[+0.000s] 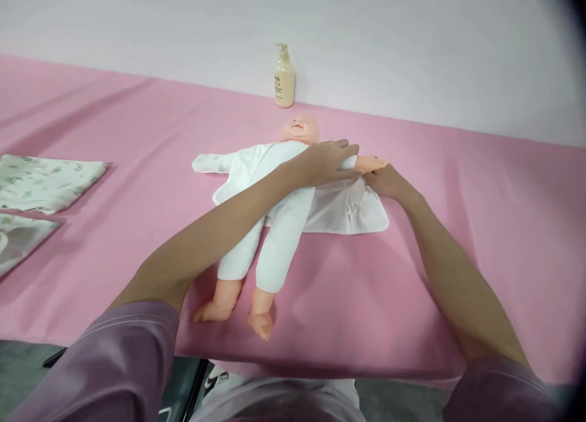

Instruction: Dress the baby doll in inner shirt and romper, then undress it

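Note:
A baby doll [284,251] in a white bodysuit lies on its back, head away from me and bare feet toward me. A white baby shirt [345,211] is spread under it; one sleeve [213,163] covers the doll's arm on the left, and the right panel lies flat beside the body. My left hand [327,162] reaches across the chest, its thumb and fingers around the doll's arm on the right. That arm's bare hand [372,163] sticks out past my fingers. My right hand [389,181] is closed on the shirt just below it, with its fingertips partly hidden.
A cream pump bottle [284,83] stands by the wall beyond the doll's head. Two folded patterned cloths [46,181] lie at the far left. The pink table cover [357,312] ends close to my body, and a dark chair [183,388] shows below.

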`<state>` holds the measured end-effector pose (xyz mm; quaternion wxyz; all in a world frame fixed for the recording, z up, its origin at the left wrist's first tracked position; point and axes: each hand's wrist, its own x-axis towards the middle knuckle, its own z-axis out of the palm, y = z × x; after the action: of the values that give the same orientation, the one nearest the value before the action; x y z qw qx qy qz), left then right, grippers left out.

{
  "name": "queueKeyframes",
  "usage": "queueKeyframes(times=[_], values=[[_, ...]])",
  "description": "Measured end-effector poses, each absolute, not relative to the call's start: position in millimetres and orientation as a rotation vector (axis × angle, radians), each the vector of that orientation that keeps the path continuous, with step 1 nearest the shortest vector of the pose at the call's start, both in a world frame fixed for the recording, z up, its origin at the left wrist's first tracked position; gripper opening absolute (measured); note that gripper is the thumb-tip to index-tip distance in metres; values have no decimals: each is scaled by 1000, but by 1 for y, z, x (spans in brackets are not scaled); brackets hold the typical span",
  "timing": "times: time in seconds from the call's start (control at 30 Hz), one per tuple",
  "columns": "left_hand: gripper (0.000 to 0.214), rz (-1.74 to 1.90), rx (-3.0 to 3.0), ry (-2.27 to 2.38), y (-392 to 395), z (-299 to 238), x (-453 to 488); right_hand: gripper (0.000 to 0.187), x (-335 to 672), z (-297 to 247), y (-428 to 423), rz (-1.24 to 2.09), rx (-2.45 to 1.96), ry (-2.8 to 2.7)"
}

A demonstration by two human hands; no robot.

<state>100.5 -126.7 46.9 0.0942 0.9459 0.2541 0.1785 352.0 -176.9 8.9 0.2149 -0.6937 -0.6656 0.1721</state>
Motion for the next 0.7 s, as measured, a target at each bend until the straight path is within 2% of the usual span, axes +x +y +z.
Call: queueKeyframes(times=[0.1,0.23,0.47,0.7], values=[[41,551,2853,801,-127,39,103,17,377,29,-182,569,-1989,-1828],[50,559,2917,930,-124,25,107,20,386,44,-193,701,-1962,-1877],[57,287,3003,1025,-124,16,123,24,352,50,-198,569,-1888,-1985],[58,444,2976,1083,-113,25,97,17,306,44,-202,456,-1919,-2074]])
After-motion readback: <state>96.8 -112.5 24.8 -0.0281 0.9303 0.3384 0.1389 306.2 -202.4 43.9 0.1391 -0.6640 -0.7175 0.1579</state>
